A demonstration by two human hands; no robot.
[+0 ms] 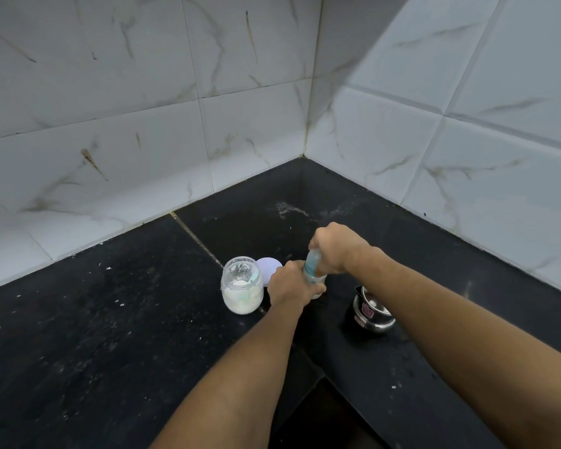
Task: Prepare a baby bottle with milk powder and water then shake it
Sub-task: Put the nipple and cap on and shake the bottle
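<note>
A clear baby bottle [313, 274] with a pale blue top stands upright on the black counter [110, 335]. My left hand [292, 285] grips its lower body. My right hand [334, 246] is closed over its top part. Left of the bottle stands an open glass jar [242, 286] of white milk powder, with what looks like a scoop inside. The jar's pale round lid [268, 268] lies just behind it. A small steel pot [371, 314] with a spout sits to the right, under my right forearm; I cannot tell what it holds.
White marble-patterned tiled walls [143, 124] meet in a corner behind the counter. White specks of powder are scattered over the counter's left part. The counter's front edge drops into a dark gap [324, 416] between my forearms.
</note>
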